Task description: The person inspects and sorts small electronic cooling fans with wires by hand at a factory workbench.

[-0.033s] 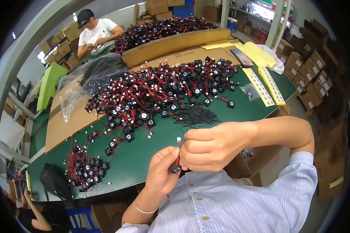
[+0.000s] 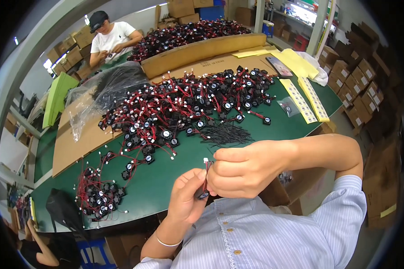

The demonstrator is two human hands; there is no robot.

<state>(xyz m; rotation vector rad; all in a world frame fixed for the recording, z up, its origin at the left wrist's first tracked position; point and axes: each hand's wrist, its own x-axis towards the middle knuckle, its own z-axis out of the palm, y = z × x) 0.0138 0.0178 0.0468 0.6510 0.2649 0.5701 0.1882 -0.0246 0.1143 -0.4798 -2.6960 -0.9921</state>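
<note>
In front of my chest, my left hand (image 2: 186, 193) pinches a small black fan (image 2: 203, 195) with a pale round label. The fan's red and black wires run upward past my thumb and end in a white connector plug (image 2: 206, 160). My right hand (image 2: 240, 172) is closed right beside the wires, its fingertips pressed together against them. A thin dark strand shows between the wires and that hand, but what its fingers hold is hidden. Just beyond my hands lies a loose heap of thin black strips (image 2: 229, 134) on the green table (image 2: 166, 177).
A large pile of similar fans (image 2: 188, 96) covers the table's middle; a smaller bunch (image 2: 101, 197) lies near left. Yellow label sheets (image 2: 298, 101), a phone (image 2: 278, 66) and a small clear bag (image 2: 288, 107) are at right. Across the table sits another person (image 2: 112, 38).
The white plug and the fan have shifted very slightly between my fingers. Both hands keep nearly the same pose.
</note>
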